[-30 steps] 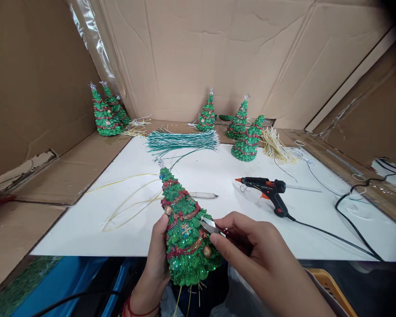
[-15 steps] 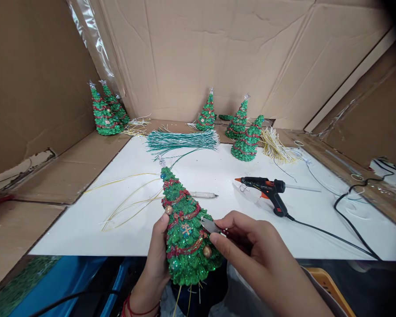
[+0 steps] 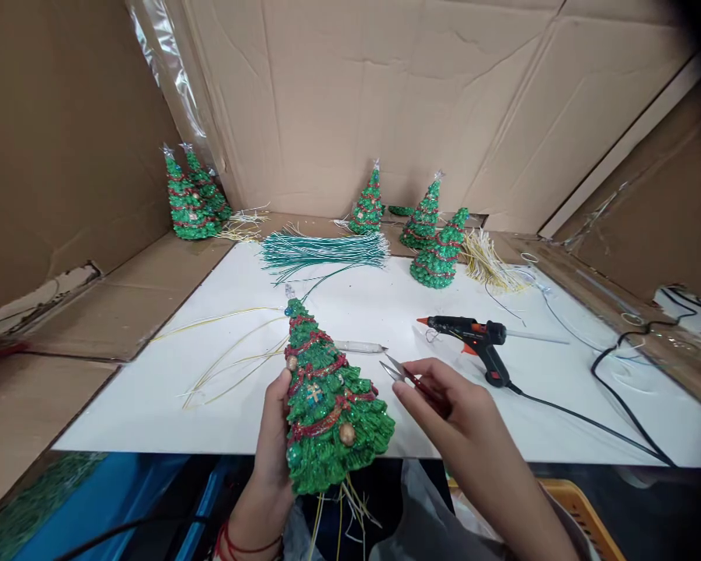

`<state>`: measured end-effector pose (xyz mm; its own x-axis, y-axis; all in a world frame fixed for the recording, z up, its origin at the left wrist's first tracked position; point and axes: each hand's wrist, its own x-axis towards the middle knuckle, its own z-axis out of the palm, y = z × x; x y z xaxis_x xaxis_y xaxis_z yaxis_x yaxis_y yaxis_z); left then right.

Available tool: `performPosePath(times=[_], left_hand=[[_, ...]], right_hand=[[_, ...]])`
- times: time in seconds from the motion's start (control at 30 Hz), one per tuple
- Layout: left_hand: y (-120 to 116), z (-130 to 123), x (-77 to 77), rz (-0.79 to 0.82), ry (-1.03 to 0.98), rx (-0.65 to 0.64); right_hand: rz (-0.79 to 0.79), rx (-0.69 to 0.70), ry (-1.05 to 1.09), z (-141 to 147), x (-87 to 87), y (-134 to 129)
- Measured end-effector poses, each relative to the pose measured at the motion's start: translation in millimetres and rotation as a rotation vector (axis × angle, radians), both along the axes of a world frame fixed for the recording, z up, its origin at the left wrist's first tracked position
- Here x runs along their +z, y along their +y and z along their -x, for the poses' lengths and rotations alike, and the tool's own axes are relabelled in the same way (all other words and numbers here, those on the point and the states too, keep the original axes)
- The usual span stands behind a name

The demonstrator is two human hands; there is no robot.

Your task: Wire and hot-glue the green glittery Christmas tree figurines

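My left hand (image 3: 273, 436) grips a small green Christmas tree ornament (image 3: 327, 417) by its left side. The tree leans to the left, with red garlands, gold balls and a clear piece at its tip. Several yellow and white wires (image 3: 350, 506) hang from under its base. In my right hand (image 3: 456, 413) is a pair of small red-handled snips (image 3: 406, 374). Their two pointed metal tips stand apart, to the right of the tree and clear of it. Behind the tree, a white pen-like tool (image 3: 359, 347) lies on the white board (image 3: 210, 428).
A black glue gun (image 3: 473, 331) with its cord lies at right. A bundle of green wires (image 3: 324, 249) and a bundle of yellow-white wires (image 3: 491, 261) lie farther back. Other trees (image 3: 441, 253) stand along the cardboard wall (image 3: 339, 101). A yellow basket (image 3: 584, 510) is below the board's edge.
The snips have come away from the tree's right side, and their tips now show apart. The tree has turned slightly in my left hand, and more wires show beneath it.
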<state>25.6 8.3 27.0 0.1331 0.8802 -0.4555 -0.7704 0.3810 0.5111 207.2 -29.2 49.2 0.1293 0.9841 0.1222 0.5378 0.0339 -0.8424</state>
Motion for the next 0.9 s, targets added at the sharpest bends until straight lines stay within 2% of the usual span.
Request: performPosePath(times=[0.03,0.1,0.2,0.3,0.47,0.53,0.6,0.73,0.83,0.9], left_hand=[[1,0,0.3,0.007,-0.007,0.002],[1,1,-3.0,-0.009,-0.024,-0.007],[1,3,-11.5,-0.064,-0.059,-0.034],[-1,5,-15.4,-0.12,-0.1,-0.081],[0,5,-12.2,-0.12,-0.092,-0.089],[1,5,-12.3,-0.114,-0.084,-0.075],[1,6,-12.8,-0.116,-0.088,-0.089],[2,8,-11.0,-0.109,-0.08,-0.172],[3,8,-9.3,-0.091,-0.086,-0.229],[3,7,-9.1,-0.072,-0.07,-0.195]], right_hand=[[-0.043,-0.038,-0.097,-2,-11.0,4],[-0.077,-0.061,-0.134,-4,-30.9,12],[-0.12,-0.088,-0.146,-6,-46.6,17],[-0.155,-0.222,-0.175,-16,-45.0,14],[-0.14,-0.634,-0.248,-54,-34.0,2],[-0.093,-0.718,-0.268,-71,-31.6,4],[-0.039,-0.698,-0.287,-88,-30.1,13],[0.08,-0.495,-0.259,-112,-27.3,41],[0.114,-0.356,-0.188,-112,-22.6,51],[0.094,-0.264,-0.128,-103,-15.9,45]])
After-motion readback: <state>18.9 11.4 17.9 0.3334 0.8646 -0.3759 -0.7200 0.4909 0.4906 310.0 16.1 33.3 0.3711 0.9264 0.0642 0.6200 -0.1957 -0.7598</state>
